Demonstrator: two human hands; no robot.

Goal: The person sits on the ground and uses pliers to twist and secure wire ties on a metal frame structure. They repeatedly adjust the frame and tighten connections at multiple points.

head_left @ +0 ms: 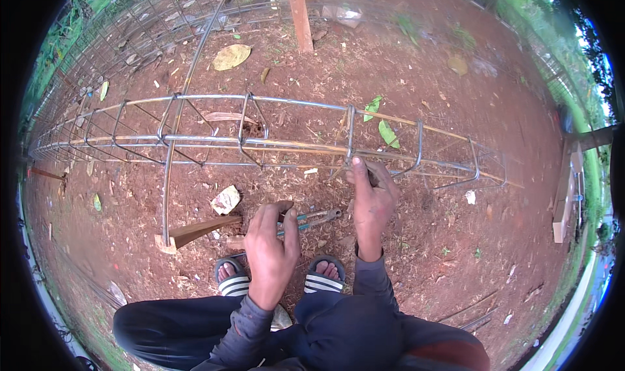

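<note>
Rebar cage (296, 145) runs across the view from 9 o'clock to 3 o'clock, passing just above centre, over reddish soil (416, 241). Long bars and square stirrups; the cage narrows toward both ends as seen here.

Right hand (375, 198), at 4 o'clock near centre: thumb and fingertips pinching at the lower corner of one stirrup (351, 130), where it meets a long bar. The thumb points to 11 o'clock.

Left hand (270, 244), at 7 o'clock, below the cage and apart from it: fingers half curled, thumb standing off the index finger. Pliers (333, 213) with teal handles lie beyond it, head toward 4 o'clock, grips passing behind the thumb. View poor here; cannot tell whether the hand grips them or they rest on the ground.

Progress, as judged: the cage already has its box form, stirrups spread along its length. Those toward 9 o'clock lean; those toward 3 o'clock look spaced wider. The pinched corner seems the spot being worked. Which joints are fast and which remain loose is too small to read.

Around: steel rod (167, 201) crossing the cage at 9 o'clock, its lower end by a wooden stake (205, 231) at 8. Wooden post (299, 16) at 12. Green leaf (388, 134) at 2.
</note>
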